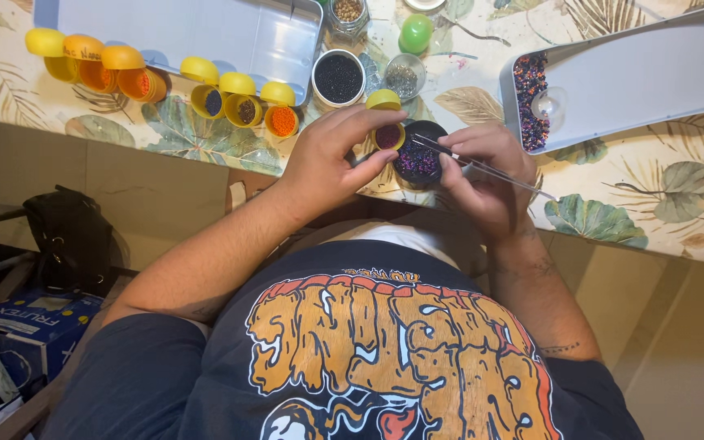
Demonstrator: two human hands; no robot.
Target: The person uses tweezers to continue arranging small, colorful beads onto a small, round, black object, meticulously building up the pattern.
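I see my left hand pinching the small yellow cup beside the dark bead dish, my right hand gripping the needle slanting across it.

A: Any packaging in view?
B: One cardboard box, blue with white lettering and small yellow marks, on the floor at lower left, below the black bag.
A: Labels, signs, screens?
B: None.

Single head-worn view: looks steeply down from close above, over the wearer's chest, onto the tabletop edge.
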